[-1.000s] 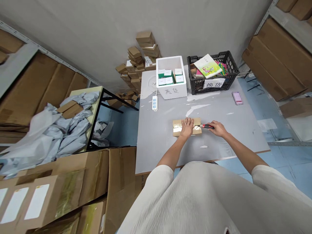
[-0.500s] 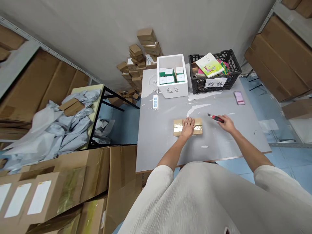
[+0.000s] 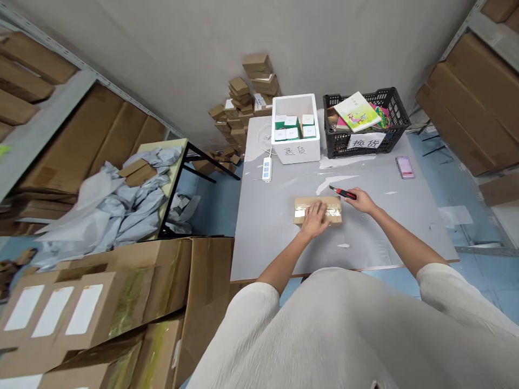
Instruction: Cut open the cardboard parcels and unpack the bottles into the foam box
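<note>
A small cardboard box [image 3: 300, 212] with shiny clear tape along its top lies on the grey table [image 3: 267, 237]. My left hand [image 3: 315, 220] rests on top of this box, fingers spread across the tape. In my right hand [image 3: 362, 200], just beyond the box's right end, is a red and black utility knife [image 3: 344, 193]. Its blade points left, above the far right part of the box, and appears apart from the cardboard.
At the table's back stand a white foam box [image 3: 300, 152] holding several green-and-white cartons and a black crate [image 3: 367, 148] of books. A power strip [image 3: 266, 169] and a pink card-like item [image 3: 405, 167] lie nearby. Large cartons [image 3: 170, 275] stand at the left.
My right hand has brought the utility knife leftward, closer to the box. My left hand stays on the box, its fingers spread a little wider. The whole view has shifted slightly.
</note>
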### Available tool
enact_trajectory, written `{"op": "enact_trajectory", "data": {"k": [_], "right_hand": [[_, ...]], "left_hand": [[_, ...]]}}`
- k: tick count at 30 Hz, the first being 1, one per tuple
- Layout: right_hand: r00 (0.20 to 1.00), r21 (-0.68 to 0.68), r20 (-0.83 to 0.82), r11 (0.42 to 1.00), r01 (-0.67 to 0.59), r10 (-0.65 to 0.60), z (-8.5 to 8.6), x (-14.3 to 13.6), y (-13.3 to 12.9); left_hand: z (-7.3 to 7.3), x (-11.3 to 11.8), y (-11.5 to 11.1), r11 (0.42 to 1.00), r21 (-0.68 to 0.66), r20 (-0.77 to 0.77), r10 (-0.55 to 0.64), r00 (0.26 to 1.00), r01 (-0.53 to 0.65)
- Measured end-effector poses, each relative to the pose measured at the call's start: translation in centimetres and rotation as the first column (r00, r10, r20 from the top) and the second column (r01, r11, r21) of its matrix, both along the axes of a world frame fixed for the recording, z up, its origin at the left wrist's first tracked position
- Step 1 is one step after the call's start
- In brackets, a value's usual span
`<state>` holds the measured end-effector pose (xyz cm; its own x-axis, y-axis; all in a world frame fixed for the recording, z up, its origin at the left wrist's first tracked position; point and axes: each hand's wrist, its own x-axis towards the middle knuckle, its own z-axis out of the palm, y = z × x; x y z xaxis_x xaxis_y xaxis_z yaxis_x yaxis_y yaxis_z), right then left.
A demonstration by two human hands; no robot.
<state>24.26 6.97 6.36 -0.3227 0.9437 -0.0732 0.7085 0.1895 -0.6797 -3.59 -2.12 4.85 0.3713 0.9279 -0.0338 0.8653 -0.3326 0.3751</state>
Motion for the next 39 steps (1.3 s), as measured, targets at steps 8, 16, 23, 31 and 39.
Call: {"op": "enact_trajectory", "data": {"k": [8,16,23,31,39], "right_hand": [[0.999,-0.188,0.016,0.981,-0.044,0.048,-0.5,-5.0,-0.2],[0.997,-0.197,0.038,0.978,0.069,-0.062,-0.9,-3.3,-5.5],[0.993,-0.269,-0.12,0.963,-0.019,-0.014,-2.1,-3.5,-5.4],[0.996,-0.149,-0.082,0.989,0.017,-0.029,-0.7,-7.7,4.4],[0.985,-0.164,0.148,0.984,-0.065,0.09,-0.3,-10.1,7.6]], "left_hand": [[-0.7,-2.6,-2.1,0.999,-0.02,-0.134,-0.029,0.991,0.027],[-0.1,-4.7,0.7,0.997,-0.076,-0.072,-0.011,0.997,0.006],[0.9,-5.0,2.2,0.988,-0.149,0.003,-0.043,0.999,0.043],[0.7,3.9,1.1,0.919,-0.204,-0.026,0.338,0.941,-0.336],[-0.1,4.9,0.4,0.909,-0.285,-0.086,0.292,0.953,-0.304]]}}
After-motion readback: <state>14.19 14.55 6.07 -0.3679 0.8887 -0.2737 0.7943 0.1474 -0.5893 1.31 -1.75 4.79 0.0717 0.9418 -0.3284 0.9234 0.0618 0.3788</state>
